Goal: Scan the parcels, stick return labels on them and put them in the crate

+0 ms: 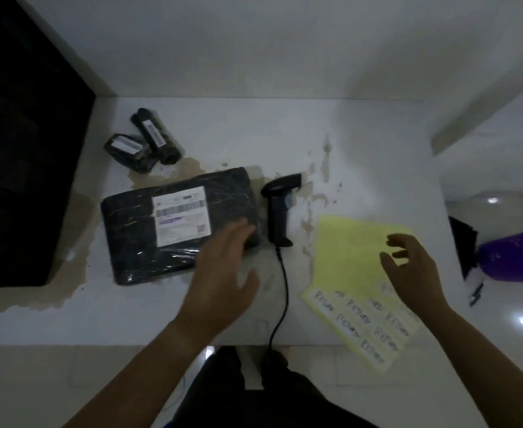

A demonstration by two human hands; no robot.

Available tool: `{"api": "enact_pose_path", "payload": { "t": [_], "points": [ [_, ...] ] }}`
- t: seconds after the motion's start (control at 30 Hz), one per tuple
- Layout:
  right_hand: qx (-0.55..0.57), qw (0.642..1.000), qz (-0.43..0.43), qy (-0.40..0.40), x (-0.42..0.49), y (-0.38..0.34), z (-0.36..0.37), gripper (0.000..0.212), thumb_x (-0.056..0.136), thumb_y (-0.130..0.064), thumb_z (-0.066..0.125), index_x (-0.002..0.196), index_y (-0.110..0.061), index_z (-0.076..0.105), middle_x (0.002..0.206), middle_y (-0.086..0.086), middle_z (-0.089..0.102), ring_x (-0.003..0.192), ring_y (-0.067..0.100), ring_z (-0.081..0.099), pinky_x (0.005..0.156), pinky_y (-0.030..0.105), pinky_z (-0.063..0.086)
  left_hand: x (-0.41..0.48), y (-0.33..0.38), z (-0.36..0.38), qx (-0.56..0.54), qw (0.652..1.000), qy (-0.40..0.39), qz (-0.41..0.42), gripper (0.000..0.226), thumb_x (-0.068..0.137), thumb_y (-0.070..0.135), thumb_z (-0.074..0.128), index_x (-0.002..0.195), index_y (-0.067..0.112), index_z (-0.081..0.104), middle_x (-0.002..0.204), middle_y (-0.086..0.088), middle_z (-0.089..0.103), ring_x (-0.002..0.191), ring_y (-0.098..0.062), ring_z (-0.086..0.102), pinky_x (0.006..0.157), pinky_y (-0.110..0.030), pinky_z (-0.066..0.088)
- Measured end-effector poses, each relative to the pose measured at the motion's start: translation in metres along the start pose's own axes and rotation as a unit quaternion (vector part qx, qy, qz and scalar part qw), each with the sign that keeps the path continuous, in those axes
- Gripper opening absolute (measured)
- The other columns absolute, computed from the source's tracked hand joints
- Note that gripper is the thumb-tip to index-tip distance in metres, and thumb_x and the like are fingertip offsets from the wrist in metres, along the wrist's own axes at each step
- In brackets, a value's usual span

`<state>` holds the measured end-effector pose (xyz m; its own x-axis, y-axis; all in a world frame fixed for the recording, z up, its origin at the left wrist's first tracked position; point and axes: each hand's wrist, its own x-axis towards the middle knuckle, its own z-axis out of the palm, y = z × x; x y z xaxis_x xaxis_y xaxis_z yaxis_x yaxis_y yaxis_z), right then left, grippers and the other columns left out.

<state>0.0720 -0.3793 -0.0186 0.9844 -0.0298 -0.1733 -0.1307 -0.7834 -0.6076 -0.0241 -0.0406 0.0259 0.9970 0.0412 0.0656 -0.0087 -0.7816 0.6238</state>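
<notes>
An improvised parcel-handling room: worn white table (362,140), glossy tiled floor (68,384), barcode scanner (280,211).

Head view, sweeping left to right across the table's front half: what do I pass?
Large black parcel → scanner → yellow return-label sheet → purple mesh item, past the table's right edge. The two small parcels lie farther back, within the large one's span, so I leave them out.

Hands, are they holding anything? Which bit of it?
Nothing is held. The left hand is flat-fingered over the big parcel's right corner, and the right hand hangs loosely open above the label sheet.
</notes>
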Motion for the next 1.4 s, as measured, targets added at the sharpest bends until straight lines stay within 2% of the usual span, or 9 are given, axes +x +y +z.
{"api": "enact_pose_path", "payload": {
  "t": [0.13, 0.23, 0.33, 0.5, 0.7, 0.87, 1.03, 1.23, 1.4],
  "points": [
    [-0.043, 0.999, -0.019, -0.007, -0.028, 0.045, -0.007, 0.035, 0.088, -0.009, 0.070, 0.121, -0.010, 0.060, 0.119, 0.009, 0.063, 0.102, 0.027, 0.062, 0.080, 0.030, 0.046, 0.008, 0.045, 0.073, -0.009, 0.970, -0.221, 0.104, 0.055, 0.094, 0.021, 0.057, 0.147, 0.019, 0.047, 0.160, -0.001, 0.035, 0.145, -0.018, 0.032, 0.118, -0.043, 0.031],
    [-0.058, 0.998, -0.024, 0.006, -0.033, 0.061, -0.006, 0.036, 0.085, -0.008, 0.072, 0.119, -0.012, 0.060, 0.121, 0.007, 0.062, 0.110, 0.025, 0.058, 0.089, 0.030, 0.044, 0.020, 0.062, 0.109, 0.064, 0.930, -0.346, 0.102, 0.057, 0.103, 0.017, 0.045, 0.157, 0.020, 0.029, 0.169, 0.000, 0.009, 0.154, -0.019, 0.010, 0.124, -0.040, 0.015],
    [-0.059, 0.998, -0.011, -0.002, -0.029, 0.079, -0.008, 0.039, 0.083, -0.010, 0.075, 0.120, -0.013, 0.061, 0.125, 0.006, 0.061, 0.114, 0.026, 0.057, 0.094, 0.034, 0.046, 0.035, 0.072, 0.129, 0.152, 0.898, -0.398, 0.110, 0.065, 0.105, 0.016, 0.039, 0.162, 0.019, 0.007, 0.169, -0.003, -0.013, 0.156, -0.021, -0.007, 0.125, -0.038, 0.006],
    [-0.123, 0.985, -0.110, -0.052, -0.028, 0.090, -0.005, 0.038, 0.076, -0.008, 0.081, 0.112, -0.014, 0.069, 0.130, 0.007, 0.062, 0.113, 0.031, 0.058, 0.091, 0.046, 0.053, 0.040, 0.070, 0.151, 0.301, 0.843, -0.425, 0.134, 0.075, 0.105, 0.022, 0.039, 0.160, 0.018, -0.012, 0.164, -0.010, -0.029, 0.155, -0.030, -0.016, 0.125, -0.045, 0.000],
    [-0.191, 0.957, -0.198, -0.089, -0.022, 0.095, -0.001, 0.037, 0.080, -0.008, 0.075, 0.113, -0.023, 0.068, 0.137, 0.009, 0.057, 0.117, 0.034, 0.055, 0.087, 0.052, 0.052, 0.047, 0.076, 0.148, 0.339, 0.813, -0.453, 0.139, 0.068, 0.109, 0.028, 0.030, 0.160, 0.019, -0.013, 0.163, -0.010, -0.031, 0.154, -0.031, -0.017, 0.125, -0.050, -0.001],
    [-0.230, 0.942, -0.214, -0.114, -0.019, 0.094, -0.009, 0.049, 0.081, -0.013, 0.073, 0.125, -0.031, 0.061, 0.141, 0.006, 0.050, 0.124, 0.031, 0.049, 0.092, 0.052, 0.048, 0.048, 0.083, 0.146, 0.341, 0.810, -0.461, 0.125, 0.065, 0.110, 0.033, 0.025, 0.160, 0.019, -0.012, 0.163, -0.011, -0.030, 0.154, -0.031, -0.017, 0.125, -0.050, -0.001],
    [-0.257, 0.933, -0.220, -0.123, -0.020, 0.095, -0.008, 0.050, 0.082, -0.014, 0.071, 0.126, -0.033, 0.057, 0.144, 0.003, 0.046, 0.124, 0.030, 0.047, 0.093, 0.051, 0.047, 0.048, 0.084, 0.145, 0.341, 0.809, -0.463, 0.123, 0.065, 0.110, 0.034, 0.026, 0.161, 0.019, -0.012, 0.164, -0.010, -0.030, 0.154, -0.031, -0.017, 0.125, -0.050, -0.002],
    [-0.289, 0.920, -0.224, -0.142, -0.017, 0.091, -0.007, 0.042, 0.083, -0.018, 0.064, 0.121, -0.031, 0.050, 0.149, 0.004, 0.037, 0.125, 0.032, 0.042, 0.087, 0.051, 0.047, 0.049, 0.083, 0.145, 0.346, 0.807, -0.461, 0.128, 0.066, 0.110, 0.035, 0.027, 0.161, 0.020, -0.011, 0.164, -0.010, -0.029, 0.155, -0.030, -0.015, 0.124, -0.051, 0.000],
    [-0.294, 0.909, -0.249, -0.159, -0.011, 0.093, -0.010, 0.051, 0.085, -0.019, 0.062, 0.132, -0.031, 0.046, 0.152, 0.005, 0.034, 0.124, 0.033, 0.040, 0.084, 0.050, 0.049, 0.047, 0.084, 0.145, 0.352, 0.807, -0.456, 0.128, 0.066, 0.109, 0.035, 0.026, 0.160, 0.019, -0.012, 0.164, -0.010, -0.029, 0.155, -0.030, -0.015, 0.124, -0.051, 0.001]
  ]
}}
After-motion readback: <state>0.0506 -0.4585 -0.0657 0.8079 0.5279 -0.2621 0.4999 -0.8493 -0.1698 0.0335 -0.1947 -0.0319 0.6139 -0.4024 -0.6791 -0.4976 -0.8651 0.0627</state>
